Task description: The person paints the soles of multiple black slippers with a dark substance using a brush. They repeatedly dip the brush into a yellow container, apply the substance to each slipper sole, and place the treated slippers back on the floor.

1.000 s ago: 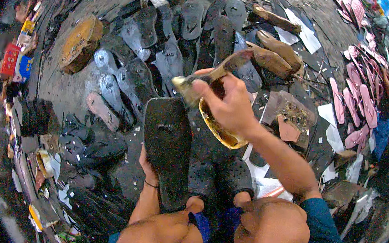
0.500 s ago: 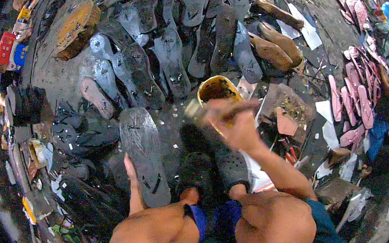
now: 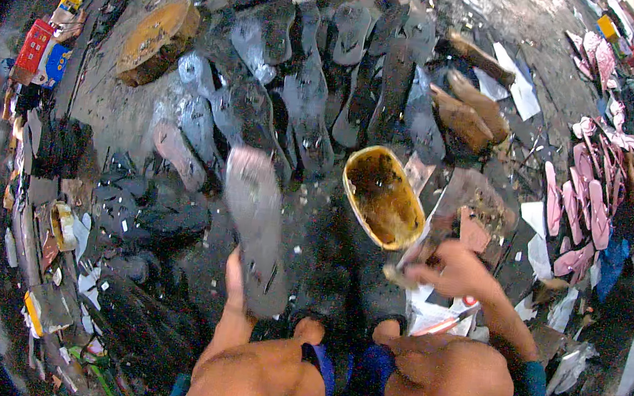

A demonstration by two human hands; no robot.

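Observation:
My left hand [image 3: 234, 282] grips a dark grey sandal sole [image 3: 256, 218] by its left edge. The sole is held above the floor in front of my knees, and its far end looks paler and glossier. My right hand [image 3: 456, 270], somewhat blurred, is closed round a brush, whose pale tip [image 3: 399, 276] points left. Just beyond the brush sits an oblong yellow tub [image 3: 416, 237], its inside smeared with dark brown residue. The brush is apart from both the tub and the sole. My left fingers under the sole are mostly hidden.
Several dark soles [image 3: 314, 123] lie in rows ahead, some with wet-looking shine. A round wooden block [image 3: 159, 43] is at the far left, wooden shoe lasts [image 3: 468, 110] lie right of the rows. Pink straps and soles [image 3: 578, 189] are piled right. Scissors [image 3: 468, 303] rest by my right knee.
My right hand with the brush has moved out from over the tub, toward me and to the right. The sole's far end has swung slightly right as the view shifted.

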